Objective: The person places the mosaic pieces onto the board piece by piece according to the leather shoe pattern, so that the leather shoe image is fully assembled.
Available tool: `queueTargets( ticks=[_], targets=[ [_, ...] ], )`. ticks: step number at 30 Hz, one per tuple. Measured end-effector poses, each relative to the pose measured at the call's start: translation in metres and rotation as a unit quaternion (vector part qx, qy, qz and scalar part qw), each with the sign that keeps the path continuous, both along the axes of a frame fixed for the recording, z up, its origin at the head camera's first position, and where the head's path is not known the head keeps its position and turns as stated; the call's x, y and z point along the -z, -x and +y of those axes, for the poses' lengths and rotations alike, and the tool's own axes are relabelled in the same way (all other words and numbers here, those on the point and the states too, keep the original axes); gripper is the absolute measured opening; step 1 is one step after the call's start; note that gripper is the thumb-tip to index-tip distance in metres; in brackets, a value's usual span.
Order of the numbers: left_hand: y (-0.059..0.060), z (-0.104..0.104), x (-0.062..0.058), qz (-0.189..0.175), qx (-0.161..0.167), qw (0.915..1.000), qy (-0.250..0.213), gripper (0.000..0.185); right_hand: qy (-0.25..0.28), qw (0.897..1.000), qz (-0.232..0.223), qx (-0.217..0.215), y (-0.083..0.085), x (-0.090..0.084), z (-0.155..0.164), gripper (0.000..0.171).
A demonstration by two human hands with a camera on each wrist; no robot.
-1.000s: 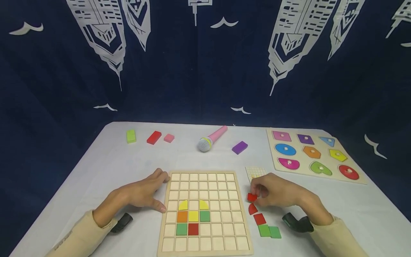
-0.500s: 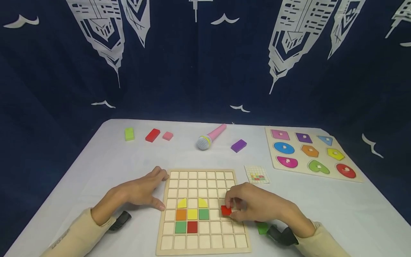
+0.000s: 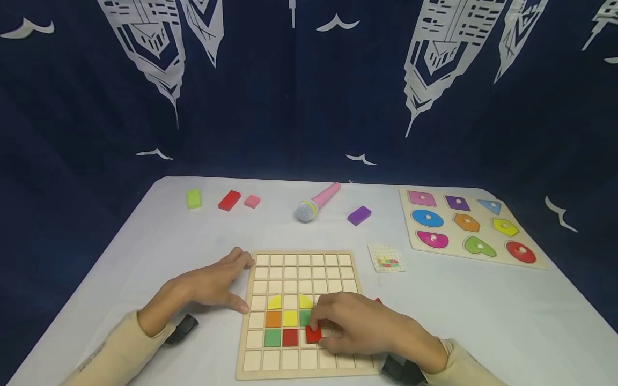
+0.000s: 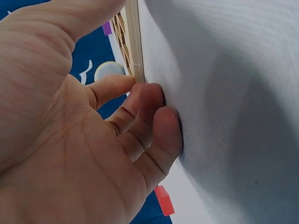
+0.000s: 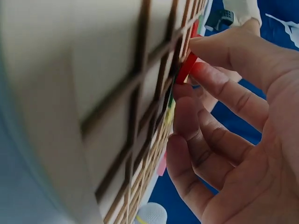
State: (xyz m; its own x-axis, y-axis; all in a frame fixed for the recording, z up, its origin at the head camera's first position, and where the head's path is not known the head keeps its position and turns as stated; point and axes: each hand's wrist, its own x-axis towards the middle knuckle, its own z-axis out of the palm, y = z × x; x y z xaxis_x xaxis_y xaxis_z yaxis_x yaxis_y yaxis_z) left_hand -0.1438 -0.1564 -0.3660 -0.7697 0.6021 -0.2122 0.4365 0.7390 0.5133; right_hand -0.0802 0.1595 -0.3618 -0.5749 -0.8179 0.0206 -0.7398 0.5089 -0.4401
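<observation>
A wooden grid board (image 3: pixel 253 374) lies flat on the table. Yellow, orange, green and red pieces sit in some of its cells, among them a dark red tile (image 3: pixel 289 337) and a yellow tile (image 3: pixel 289 318). Between thumb and fingers, my right hand (image 3: pixel 359 324) pinches a bright red tile (image 3: pixel 313 335) over the cells right of the dark red one. In the right wrist view this red tile (image 5: pixel 186 68) is tilted against the board's face. My left hand (image 3: pixel 212 284) touches the board's left edge with relaxed fingers. The right hand hides part of the board.
Behind the board lie a pink toy microphone (image 3: pixel 318 202), a purple block (image 3: pixel 359 215), a red block (image 3: pixel 229 200), a pink block (image 3: pixel 251 201) and a green block (image 3: pixel 194 198). A pattern card (image 3: pixel 387 258) and a knobbed shape puzzle (image 3: pixel 454 255) are to the right.
My right hand has carried the red tile from the loose pieces beside the board leftward over the grid. The pattern card is uncovered. My left hand has stayed at the board's edge.
</observation>
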Motion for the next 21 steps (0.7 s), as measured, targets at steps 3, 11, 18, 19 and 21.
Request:
queueTargets(
  ticks=[3, 11, 18, 19, 21],
  targets=[
    [0.000, 0.001, 0.000, 0.000, 0.000, 1.0000, 0.001, 0.080, 0.003, 1.000, 0.024, -0.007, -0.001, 0.003, -0.001, 0.014],
    [0.000, 0.001, 0.001, 0.002, 0.000, 1.0000, 0.003, 0.081, -0.010, 0.999, 0.034, -0.004, -0.009, 0.002, -0.006, 0.012],
    [0.000, 0.000, 0.001, 0.001, 0.003, 1.0000, -0.004, 0.081, -0.023, 0.997, 0.066, -0.018, -0.017, -0.001, -0.006, 0.011],
    [0.000, 0.000, 0.001, 0.000, 0.003, 1.0000, -0.005, 0.081, -0.030, 0.997, 0.070, -0.020, -0.019, -0.002, -0.005, 0.012],
    [0.001, 0.000, 0.002, -0.001, 0.003, 1.0000, -0.005, 0.082, -0.048, 0.995, 0.085, -0.027, -0.023, -0.005, -0.001, 0.016]
  ],
)
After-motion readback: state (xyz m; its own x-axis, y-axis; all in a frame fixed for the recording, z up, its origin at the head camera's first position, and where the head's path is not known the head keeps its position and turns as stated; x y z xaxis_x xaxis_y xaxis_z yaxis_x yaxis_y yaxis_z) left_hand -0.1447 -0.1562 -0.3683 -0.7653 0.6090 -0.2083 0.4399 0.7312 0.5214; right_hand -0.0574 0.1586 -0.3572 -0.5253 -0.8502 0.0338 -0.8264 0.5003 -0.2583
